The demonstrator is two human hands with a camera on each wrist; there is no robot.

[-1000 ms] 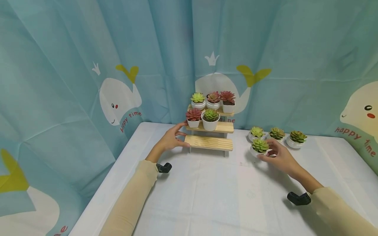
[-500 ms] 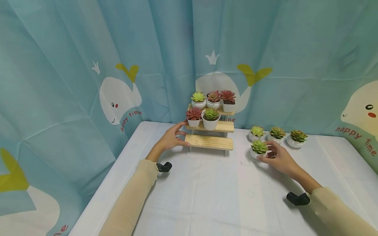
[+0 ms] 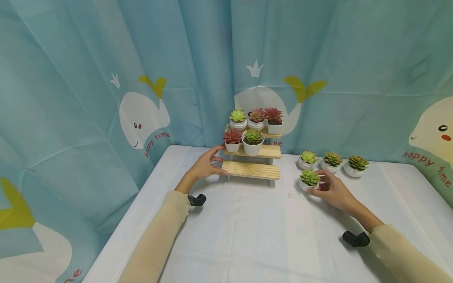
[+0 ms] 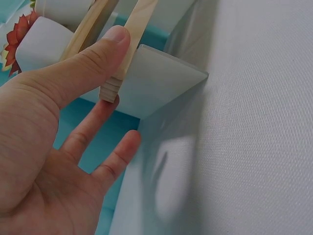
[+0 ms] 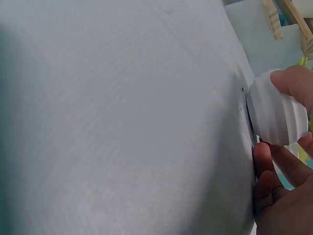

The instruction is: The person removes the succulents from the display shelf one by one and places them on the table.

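Observation:
A three-step wooden plant stand stands at the back of the table. My left hand holds its left end. In the left wrist view, the thumb lies on a board and a fingertip touches the board's end; the index finger is hidden. To the right of the stand, my right hand grips a green potted succulent by its white pot. The right wrist view shows the thumb against the ribbed pot, which is at the tabletop, tilted in that view; whether it touches cannot be told.
The top step carries a lime succulent and two reddish ones. A red succulent and a green one occupy the middle step. Three more potted succulents stand behind my right hand. A blue curtain hangs behind the table.
My right hand and the succulent in it have shifted slightly left. My left hand stays at the stand's left end.

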